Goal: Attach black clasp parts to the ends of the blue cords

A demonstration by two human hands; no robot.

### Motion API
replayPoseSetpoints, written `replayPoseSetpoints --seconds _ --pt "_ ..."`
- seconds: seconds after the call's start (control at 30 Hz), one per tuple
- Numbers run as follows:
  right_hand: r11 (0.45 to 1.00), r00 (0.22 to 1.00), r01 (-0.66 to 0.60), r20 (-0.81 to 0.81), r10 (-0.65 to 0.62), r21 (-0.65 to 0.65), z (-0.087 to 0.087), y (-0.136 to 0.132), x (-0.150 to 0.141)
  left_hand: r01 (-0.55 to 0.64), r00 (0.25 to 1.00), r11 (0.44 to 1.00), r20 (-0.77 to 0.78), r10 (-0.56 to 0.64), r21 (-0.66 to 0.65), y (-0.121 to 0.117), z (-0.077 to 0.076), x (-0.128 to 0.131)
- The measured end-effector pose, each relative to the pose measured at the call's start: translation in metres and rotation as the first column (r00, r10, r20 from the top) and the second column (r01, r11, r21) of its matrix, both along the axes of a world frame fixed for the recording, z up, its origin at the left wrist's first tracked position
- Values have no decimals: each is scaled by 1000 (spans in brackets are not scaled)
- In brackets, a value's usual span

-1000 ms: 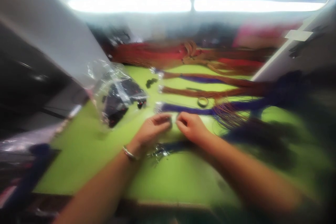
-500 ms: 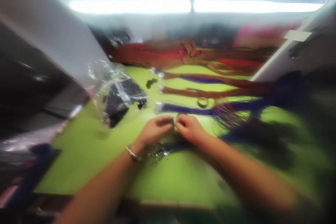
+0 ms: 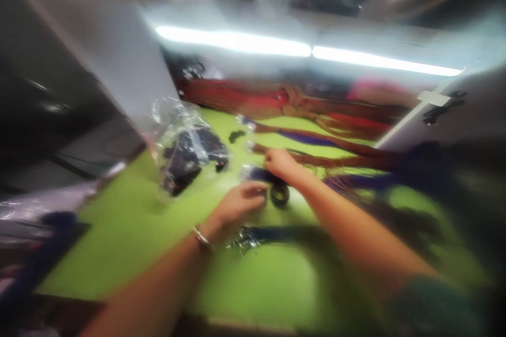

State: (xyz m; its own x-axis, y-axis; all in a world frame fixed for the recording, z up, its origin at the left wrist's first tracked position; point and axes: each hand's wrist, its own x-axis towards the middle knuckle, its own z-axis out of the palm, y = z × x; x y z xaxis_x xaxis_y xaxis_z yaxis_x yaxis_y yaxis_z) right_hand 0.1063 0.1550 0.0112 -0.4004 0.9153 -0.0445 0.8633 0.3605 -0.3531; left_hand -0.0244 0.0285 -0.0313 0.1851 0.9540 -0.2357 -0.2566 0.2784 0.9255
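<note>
My left hand [image 3: 240, 201] is over the middle of the green table, thumb and fingers pinched together. A small dark spot shows at its fingertips; what it is stays unclear. Just right of them is a dark roll of tape [image 3: 280, 195]; I cannot tell whether they touch. Farther back, my right hand [image 3: 280, 165] is closed above the blue wire bundle [image 3: 261, 174] and beside a brown wire bundle [image 3: 259, 148]. Whatever its fingers hold is hidden. Nearer me, another dark blue bundle [image 3: 272, 233] ends in shiny metal tips [image 3: 245, 239].
A clear plastic bag [image 3: 193, 152] of black parts lies at the left, with small black pieces [image 3: 236, 136] beside it. Red and brown wires [image 3: 245, 96] run along the back. A yellowish ring [image 3: 309, 170] lies behind my right forearm. White panels [image 3: 130, 63] flank the table.
My hands, together before, have come apart: the right moved back toward the wire bundles, the left stayed low. The dark tape roll now shows between them. The camera view has tilted up.
</note>
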Motion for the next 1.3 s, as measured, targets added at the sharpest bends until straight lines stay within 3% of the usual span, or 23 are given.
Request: replayPoseSetpoints --seconds 0.23,0.37,0.43,0.53,0.6,0.7,0.9,1.17,1.3 --pt "996 994 90 63 -90 -4 -25 12 -28 29 1000 998 8 -29 49 1 -5 -3" --pt "997 996 74 41 -74 -1 -11 10 -19 25 999 999 22 -26 37 1 -3 -5" --pt "999 998 43 -39 -42 27 4 1 -7 -2 999 1000 54 1 20 1 0 -5" --pt "998 952 -16 -306 33 60 20 -25 17 -71 990 997 124 74 -34 1 4 -5" --pt "999 879 -32 -476 28 1 20 -46 32 -91 981 992 167 104 -84 2 7 -3" --pt "992 806 -35 -591 -43 -119 6 -73 45 -97 973 987 199 122 -131 2 9 0" --pt "1000 824 -13 -567 -4 -26 -21 -91 43 -95 972 987 200 121 -132 1 8 2" --pt "985 903 -45 -416 111 166 -21 -90 46 -79 982 991 162 96 -106 0 5 1" --pt "983 915 -66 -382 127 170 -20 -90 48 -85 989 995 119 91 -60 -1 7 4"
